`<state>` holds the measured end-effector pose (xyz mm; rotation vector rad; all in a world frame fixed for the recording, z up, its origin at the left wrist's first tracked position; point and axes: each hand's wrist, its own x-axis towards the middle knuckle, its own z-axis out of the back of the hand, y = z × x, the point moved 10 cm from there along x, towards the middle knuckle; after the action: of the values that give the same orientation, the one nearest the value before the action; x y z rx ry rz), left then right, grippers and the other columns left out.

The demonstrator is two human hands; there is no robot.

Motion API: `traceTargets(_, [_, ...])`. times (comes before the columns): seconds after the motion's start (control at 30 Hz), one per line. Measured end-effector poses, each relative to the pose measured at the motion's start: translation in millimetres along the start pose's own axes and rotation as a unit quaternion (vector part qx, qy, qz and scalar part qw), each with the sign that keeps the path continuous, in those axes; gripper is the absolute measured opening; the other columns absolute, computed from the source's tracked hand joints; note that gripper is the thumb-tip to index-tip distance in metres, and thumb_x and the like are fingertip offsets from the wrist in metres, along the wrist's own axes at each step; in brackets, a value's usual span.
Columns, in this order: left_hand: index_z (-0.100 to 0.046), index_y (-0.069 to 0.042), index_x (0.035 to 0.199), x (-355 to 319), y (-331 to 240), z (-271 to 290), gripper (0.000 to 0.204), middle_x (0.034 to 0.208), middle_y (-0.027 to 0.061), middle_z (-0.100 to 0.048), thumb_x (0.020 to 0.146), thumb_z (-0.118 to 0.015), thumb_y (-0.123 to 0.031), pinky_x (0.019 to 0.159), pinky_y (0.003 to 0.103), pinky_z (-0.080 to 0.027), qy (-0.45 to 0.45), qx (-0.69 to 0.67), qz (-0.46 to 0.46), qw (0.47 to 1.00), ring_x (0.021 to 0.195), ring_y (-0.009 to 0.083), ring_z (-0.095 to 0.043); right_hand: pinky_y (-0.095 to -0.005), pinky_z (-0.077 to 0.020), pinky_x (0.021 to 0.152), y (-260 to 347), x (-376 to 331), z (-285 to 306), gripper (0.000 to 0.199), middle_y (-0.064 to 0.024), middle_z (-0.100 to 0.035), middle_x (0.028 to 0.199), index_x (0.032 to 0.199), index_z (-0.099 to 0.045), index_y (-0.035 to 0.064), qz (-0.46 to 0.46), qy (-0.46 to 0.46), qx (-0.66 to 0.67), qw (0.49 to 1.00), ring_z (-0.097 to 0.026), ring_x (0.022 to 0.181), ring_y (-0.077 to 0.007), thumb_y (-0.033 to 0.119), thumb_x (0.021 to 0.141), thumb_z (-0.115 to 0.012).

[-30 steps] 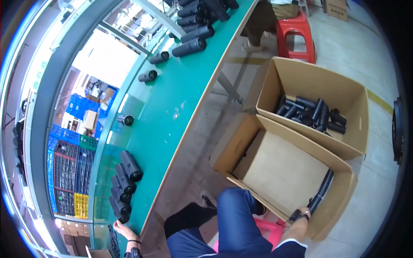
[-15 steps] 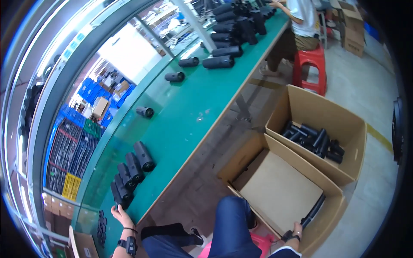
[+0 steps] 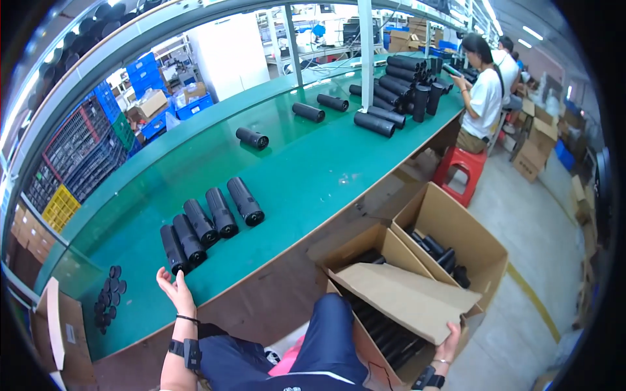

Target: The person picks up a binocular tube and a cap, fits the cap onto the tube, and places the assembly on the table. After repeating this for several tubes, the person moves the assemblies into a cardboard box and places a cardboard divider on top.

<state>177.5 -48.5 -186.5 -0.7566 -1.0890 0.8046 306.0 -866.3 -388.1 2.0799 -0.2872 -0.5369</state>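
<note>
My left hand (image 3: 175,291) is over the table's near edge with its fingers apart. It is just below the leftmost of several black ribbed cylinders (image 3: 173,250) lying in a slanted row; whether a fingertip touches it I cannot tell. At lower right, my right hand (image 3: 448,342) grips the corner of a brown cardboard sheet (image 3: 405,298). The sheet is tilted up inside an open carton (image 3: 365,244). Beneath it, rows of black cylinders (image 3: 385,332) show in the carton.
Small black round caps (image 3: 107,300) lie on the green table (image 3: 287,189) at left, beside a carton (image 3: 68,332). More cylinders (image 3: 391,91) are grouped at the far end. A second carton (image 3: 479,244) holds black parts. A person sits on a red stool (image 3: 462,174).
My right hand has taken hold of the cardboard sheet and raised its near side, baring cylinders below. My left hand has opened and come away from the leftmost cylinder's end. The view has tilted up.
</note>
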Motion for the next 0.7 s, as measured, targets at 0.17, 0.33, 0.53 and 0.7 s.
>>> traceTargets(0.17, [-0.04, -0.004, 0.13, -1.0, -12.4, 10.6, 0.047, 0.125, 0.0119, -0.041, 0.09, -0.062, -0.015, 0.09, 0.034, -0.041, -0.014, -0.089, -0.049, 0.995, 0.115, 0.0228, -0.042, -0.039, -0.0482, 0.091, 127.8, -85.1, -78.9, 0.053, -0.0162, -0.059, 0.12, 0.126, -0.05, -0.0022, 0.12, 0.106, 0.028, 0.987, -0.059, 0.106, -0.0279, 0.023, 0.081, -0.057])
traceTargets(0.33, [-0.042, -0.004, 0.128, -39.1, -75.4, -2.0, 0.046, 0.118, 0.0086, -0.046, 0.084, -0.056, -0.003, 0.089, 0.031, -0.04, 0.095, -0.199, -0.158, 0.962, 0.108, 0.0184, -0.048, -0.0394, -0.0503, 0.089, 212.7, -172.7, -128.7, 0.054, -0.0179, -0.06, 0.118, 0.128, -0.05, -0.0039, 0.211, 0.155, 0.106, 0.959, -0.061, 0.101, -0.0288, 0.026, 0.084, -0.057])
traceTargets(0.53, [-0.062, -0.002, 0.098, -120.4, -111.6, -87.9, 0.009, 0.087, 0.0006, -0.062, 0.089, -0.06, -0.004, 0.071, 0.022, -0.048, 0.462, -0.308, 0.054, 0.83, 0.08, 0.0067, -0.058, -0.0391, -0.0526, 0.084, 239.2, -214.4, -172.0, 0.051, -0.0185, -0.061, 0.114, 0.127, -0.05, -0.0052, 0.237, 0.216, 0.119, 0.94, -0.063, 0.095, -0.029, 0.023, 0.085, -0.057])
traceTargets(0.7, [-0.063, -0.003, 0.108, -164.8, -164.8, -107.5, 0.02, 0.096, 0.0011, -0.064, 0.091, -0.063, -0.012, 0.077, 0.024, -0.049, 0.654, -0.362, 0.085, 0.659, 0.088, 0.0071, -0.059, -0.0389, -0.0545, 0.08, 205.4, -210.1, -237.6, 0.049, -0.0189, -0.063, 0.111, 0.126, -0.05, -0.0062, 0.191, 0.282, 0.131, 0.931, -0.064, 0.09, -0.0291, 0.02, 0.085, -0.057])
